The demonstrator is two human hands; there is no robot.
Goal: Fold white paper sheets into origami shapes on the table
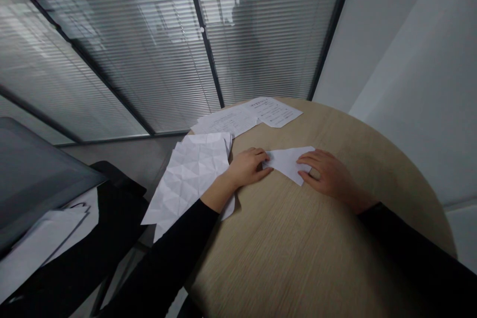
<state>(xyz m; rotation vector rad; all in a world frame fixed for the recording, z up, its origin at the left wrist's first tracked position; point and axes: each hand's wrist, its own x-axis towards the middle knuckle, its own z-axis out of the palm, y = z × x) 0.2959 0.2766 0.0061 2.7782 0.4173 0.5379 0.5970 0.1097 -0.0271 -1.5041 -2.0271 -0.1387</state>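
Note:
A folded sheet of white paper [286, 160] lies on the round wooden table, narrow at its left end and wider at its right. My left hand [249, 166] grips the narrow end, thumb below and fingers above. At the wide end, my right hand [326, 171] holds the paper between thumb and curled fingers. Beside my left wrist is a stack of creased white sheets [194, 169], marked with a pattern of triangular folds and reaching past the table's left edge. My left forearm crosses over part of this stack.
Printed sheets [274, 111] lie at the table's [298, 258] far edge. Behind them stands a glass partition with blinds [261, 35], with a pale wall [421, 84] to the right. On the left, a black chair [115, 223] bears more white papers [52, 238] and a grey item [40, 174].

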